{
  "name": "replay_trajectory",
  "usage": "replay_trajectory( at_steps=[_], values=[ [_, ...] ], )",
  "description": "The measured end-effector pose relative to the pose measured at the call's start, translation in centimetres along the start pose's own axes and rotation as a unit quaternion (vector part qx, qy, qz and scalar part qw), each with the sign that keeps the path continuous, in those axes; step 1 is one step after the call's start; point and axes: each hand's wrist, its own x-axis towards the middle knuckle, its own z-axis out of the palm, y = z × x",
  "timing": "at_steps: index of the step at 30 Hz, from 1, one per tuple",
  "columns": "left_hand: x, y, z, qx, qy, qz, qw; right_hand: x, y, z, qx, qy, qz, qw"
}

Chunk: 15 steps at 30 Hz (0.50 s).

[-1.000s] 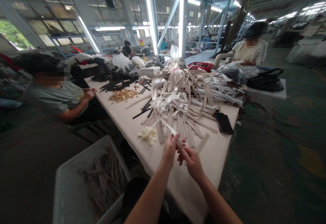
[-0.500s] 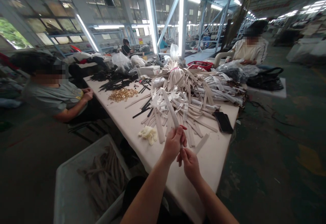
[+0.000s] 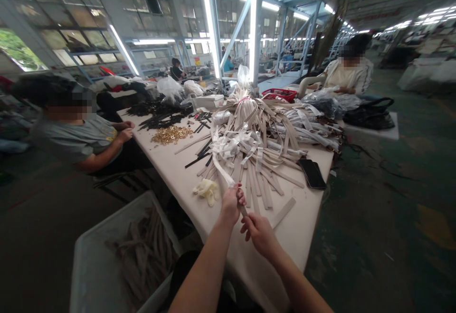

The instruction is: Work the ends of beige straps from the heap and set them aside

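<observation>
A grey-beige strap runs between my hands near the front of the table. My left hand is closed around it, and a whitish wrapped length extends from that fist up and left toward the pile. Just below and to the right, my right hand pinches the strap's near end between thumb and fingers. Another strap piece lies flat on the table, right of my hands. Beyond them spreads a heap of beige straps with crumpled white film strips on top.
On the table lie a pale glove, a dark phone, gold metal rings and black strips. A plastic bin with straps stands at lower left. One person sits left, another at far right.
Both hands have shifted slightly; the left moved down and left. The strap's far part, earlier raised upright, now slopes lower to the left.
</observation>
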Motion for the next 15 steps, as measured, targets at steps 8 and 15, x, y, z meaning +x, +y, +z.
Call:
replay_trajectory(
  at_steps=[8,15],
  values=[
    [1.2,1.9,-1.6,-0.035,-0.009,0.005,0.999,0.8,-0.7,-0.4,0.027,-0.020,0.016,0.999],
    [0.6,1.3,-0.5,-0.003,-0.014,0.013,1.000,2.2,-1.3,0.3,0.037,0.014,-0.002,0.999]
  ],
)
